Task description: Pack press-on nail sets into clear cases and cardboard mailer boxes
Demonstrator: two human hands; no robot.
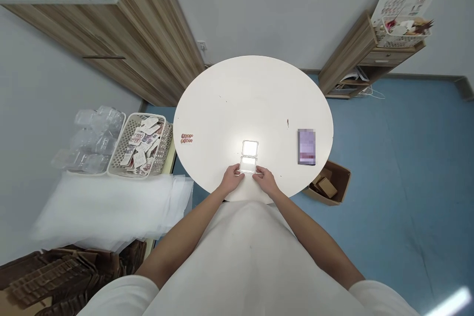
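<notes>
A clear hinged plastic case [249, 164] lies unfolded on the round white table [255, 94], its two halves one behind the other. My left hand [232, 178] grips the near half at its left edge. At the right edge of the same half, my right hand [265, 180] has thumb and fingers closed on it. Off to the left on the tabletop sits a small card of reddish press-on nails [186, 138]. Toward the right edge of the table rests a purple box [306, 147], its face blurred. A tiny reddish piece [288, 122] lies between the case and that box.
Left of the table, a white basket [163, 145] holds several nail cards, beside a bin of clear plastic cases [99, 140]. White sheets [107, 205] lie nearer me, above folded brown cardboard [66, 276]. A cardboard box [342, 182] stands on the floor at right.
</notes>
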